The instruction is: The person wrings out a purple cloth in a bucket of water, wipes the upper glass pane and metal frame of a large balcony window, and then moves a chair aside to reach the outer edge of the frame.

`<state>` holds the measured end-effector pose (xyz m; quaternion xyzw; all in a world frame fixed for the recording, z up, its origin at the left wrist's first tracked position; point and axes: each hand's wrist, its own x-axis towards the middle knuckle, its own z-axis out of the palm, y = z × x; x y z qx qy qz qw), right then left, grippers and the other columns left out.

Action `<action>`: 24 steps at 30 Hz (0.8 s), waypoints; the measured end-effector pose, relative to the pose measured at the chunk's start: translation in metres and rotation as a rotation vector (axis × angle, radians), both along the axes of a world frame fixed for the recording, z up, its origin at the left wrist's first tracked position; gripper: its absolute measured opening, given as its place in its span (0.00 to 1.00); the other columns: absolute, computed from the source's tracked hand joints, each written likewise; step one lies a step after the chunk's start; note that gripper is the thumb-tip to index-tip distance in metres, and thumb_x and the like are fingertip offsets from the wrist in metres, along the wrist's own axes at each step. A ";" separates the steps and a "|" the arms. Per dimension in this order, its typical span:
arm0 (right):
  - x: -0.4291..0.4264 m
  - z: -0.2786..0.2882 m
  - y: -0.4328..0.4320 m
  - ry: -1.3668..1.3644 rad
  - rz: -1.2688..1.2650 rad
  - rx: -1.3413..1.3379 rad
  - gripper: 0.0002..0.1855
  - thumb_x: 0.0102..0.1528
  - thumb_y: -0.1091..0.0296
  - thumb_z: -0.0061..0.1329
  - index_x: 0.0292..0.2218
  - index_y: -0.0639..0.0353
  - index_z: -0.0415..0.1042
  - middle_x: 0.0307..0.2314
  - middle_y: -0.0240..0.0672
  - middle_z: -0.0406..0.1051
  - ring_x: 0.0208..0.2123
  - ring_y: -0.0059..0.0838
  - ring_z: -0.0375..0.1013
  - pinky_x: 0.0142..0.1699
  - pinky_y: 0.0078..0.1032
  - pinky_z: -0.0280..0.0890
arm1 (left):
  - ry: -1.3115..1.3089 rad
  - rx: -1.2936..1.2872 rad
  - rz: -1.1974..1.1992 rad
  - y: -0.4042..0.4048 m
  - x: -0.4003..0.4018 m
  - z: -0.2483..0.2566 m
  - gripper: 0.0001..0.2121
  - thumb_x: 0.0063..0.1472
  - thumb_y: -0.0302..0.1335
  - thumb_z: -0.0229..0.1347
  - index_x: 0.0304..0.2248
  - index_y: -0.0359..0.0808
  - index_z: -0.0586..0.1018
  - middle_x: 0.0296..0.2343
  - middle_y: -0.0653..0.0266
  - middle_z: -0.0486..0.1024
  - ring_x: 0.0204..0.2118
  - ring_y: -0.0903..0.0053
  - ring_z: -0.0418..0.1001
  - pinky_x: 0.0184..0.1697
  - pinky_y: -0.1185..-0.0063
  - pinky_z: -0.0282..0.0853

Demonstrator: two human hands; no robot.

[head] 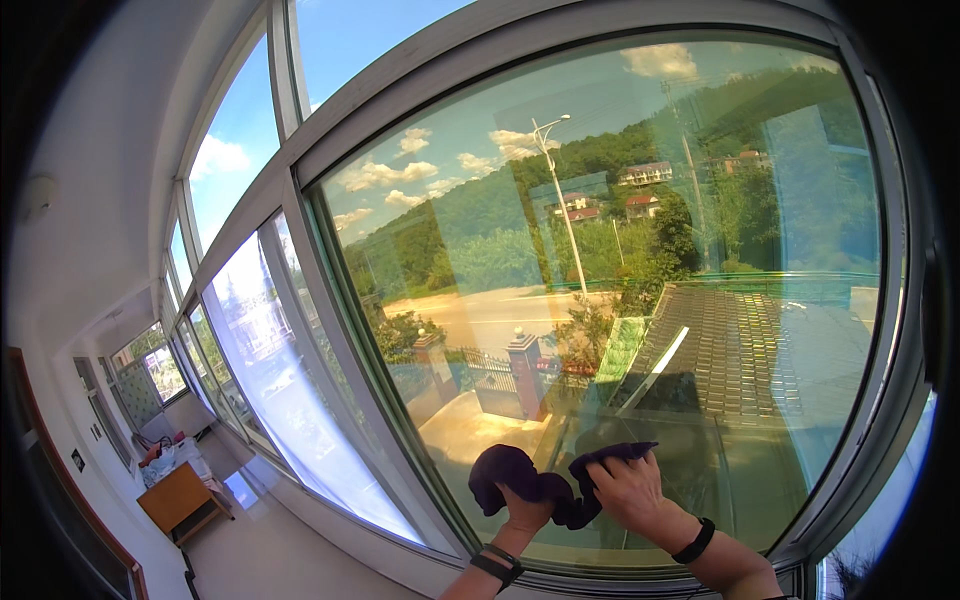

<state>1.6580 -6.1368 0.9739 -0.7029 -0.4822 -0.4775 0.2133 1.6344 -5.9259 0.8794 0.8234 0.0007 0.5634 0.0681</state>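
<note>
A dark purple cloth (510, 466) is bunched between my two hands in front of a large tinted window pane (480, 247). My left hand (525, 513) grips the cloth's left part, which folds up over the fingers. My right hand (628, 487) grips the other end, and a corner of cloth sticks out past the fingers to the right. Between the hands the cloth sags in a twisted loop. Both hands are near the lower part of the glass; whether the cloth touches it I cannot tell. Each wrist wears a black band.
A grey metal frame (296, 225) surrounds the pane. To its left, a sheer white curtain (262, 337) hangs over more windows. Along the corridor's light floor (277, 525) stands a wooden table (180, 499) with things piled behind it. A brown-framed door (60, 465) is at far left.
</note>
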 end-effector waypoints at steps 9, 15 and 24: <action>0.014 0.128 -0.089 -0.042 -0.320 0.372 0.19 0.43 0.70 0.51 0.39 0.56 0.65 0.26 0.36 0.63 0.31 0.39 0.63 0.35 0.36 0.58 | -0.338 0.197 -0.048 0.008 0.044 0.214 0.29 0.41 0.32 0.52 0.46 0.29 0.65 0.47 0.44 0.60 0.53 0.45 0.50 0.56 0.52 0.36; 0.018 0.187 -0.142 -0.298 -0.573 0.459 0.25 0.42 0.70 0.54 0.43 0.66 0.64 0.47 0.47 0.58 0.51 0.50 0.56 0.54 0.39 0.52 | -0.358 0.257 -0.007 -0.023 0.058 0.292 0.30 0.37 0.31 0.51 0.44 0.30 0.66 0.44 0.43 0.61 0.50 0.45 0.53 0.55 0.53 0.41; 0.036 0.149 -0.076 -0.404 -0.333 -0.042 0.26 0.49 0.68 0.39 0.48 0.73 0.61 0.54 0.48 0.49 0.55 0.47 0.50 0.58 0.39 0.48 | 0.144 0.507 -0.307 -0.095 0.037 0.232 0.30 0.47 0.38 0.55 0.49 0.35 0.66 0.49 0.49 0.62 0.56 0.56 0.53 0.57 0.59 0.42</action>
